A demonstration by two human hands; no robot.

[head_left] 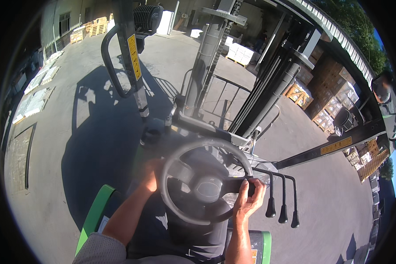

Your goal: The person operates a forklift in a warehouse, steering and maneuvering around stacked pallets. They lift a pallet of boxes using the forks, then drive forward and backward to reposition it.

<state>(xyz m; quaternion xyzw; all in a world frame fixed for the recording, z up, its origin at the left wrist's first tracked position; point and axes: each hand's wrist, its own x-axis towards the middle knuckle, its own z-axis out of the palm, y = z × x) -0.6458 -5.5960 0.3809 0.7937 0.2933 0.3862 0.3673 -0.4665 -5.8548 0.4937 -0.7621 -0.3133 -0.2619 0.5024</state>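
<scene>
A dark steering wheel (218, 144) of a forklift is in front of me, with a round hub at its middle. My right hand (249, 199) is closed around the right side of its rim, thumb lying along the near side. Beside the wheel's left edge is my left hand (152, 174), blurred by haze and glare; its fingers do not show clearly, so whether it touches the rim cannot be told. Three black-knobbed control levers (283, 214) stand just right of my right hand.
The forklift mast (207, 53) rises ahead, with a load guard (226, 94) between its uprights. Left and right cab posts (134, 57) frame the view. Stacked boxes on pallets (332, 90) stand at the right, flat white stacks (33, 103) at the left, and wrapped goods (240, 54) farther ahead.
</scene>
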